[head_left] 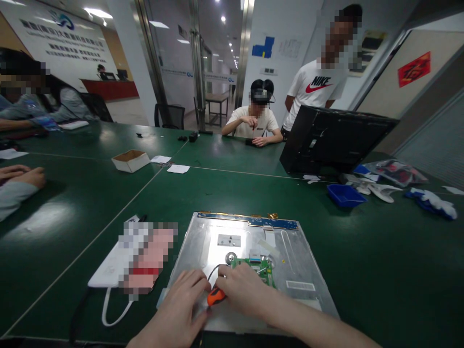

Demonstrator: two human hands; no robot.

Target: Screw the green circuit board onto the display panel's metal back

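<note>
At lower centre, the right hand (pixel 241 287) is gripping an orange tool (pixel 216 296) beside the green board (pixel 270 278); the left hand (pixel 183 297) is curving loosely open. Any weak bracing is risking a scratching slip.

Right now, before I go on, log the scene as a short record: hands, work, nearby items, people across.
Right hand: gripping an orange-handled tool
Left hand: beside the tool's handle; contact unclear
Work: metal panel lying on the green table
On panel: green circuit board, partly hidden by the right hand
Left of panel: white device with a cable
Across: one person seated, another standing
</note>
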